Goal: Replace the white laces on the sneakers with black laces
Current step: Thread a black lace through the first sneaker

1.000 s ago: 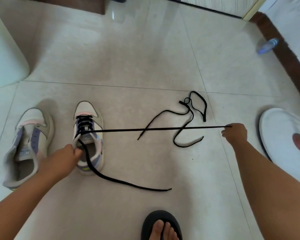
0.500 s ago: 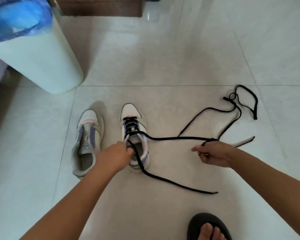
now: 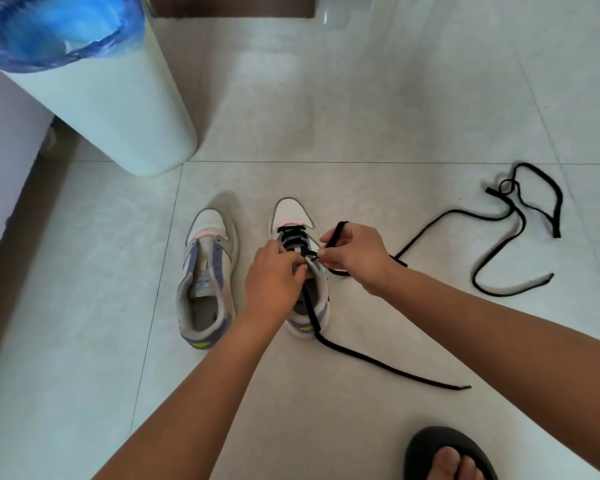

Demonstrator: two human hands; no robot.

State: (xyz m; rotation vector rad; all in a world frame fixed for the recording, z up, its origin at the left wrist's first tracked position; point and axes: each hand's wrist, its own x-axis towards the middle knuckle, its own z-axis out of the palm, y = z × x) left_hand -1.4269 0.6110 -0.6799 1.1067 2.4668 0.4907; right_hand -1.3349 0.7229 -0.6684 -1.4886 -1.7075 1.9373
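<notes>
On a pale tiled floor (image 3: 360, 98), my two hands meet over the right-hand sneaker (image 3: 293, 216) of a white, grey and purple pair, which stands toe away from me. My left hand (image 3: 274, 271) grips the shoe at its upper eyelets, fingers curled on the collar and tongue. My right hand (image 3: 355, 256) pinches the black lace (image 3: 388, 364) between thumb and fingers just beside the eyelets, a short loop of it standing up above my knuckles. The lace already crosses the lower eyelets near the toe; its other end runs back over the heel and trails across the floor toward my right, ending in a loose tip.

The left-hand sneaker (image 3: 210, 271) stands just beside its partner, not touching it, its eyelets bare and its tongue showing a label. A second black lace (image 3: 520, 216) lies in an untidy tangle on the floor well to the right of the shoes, touched by neither hand.

A pale bin (image 3: 118, 109) lined with a blue plastic bag (image 3: 59, 26) stands at the upper left, beyond the shoes. At the bottom right edge, my foot rests in a black sandal (image 3: 426, 448).
</notes>
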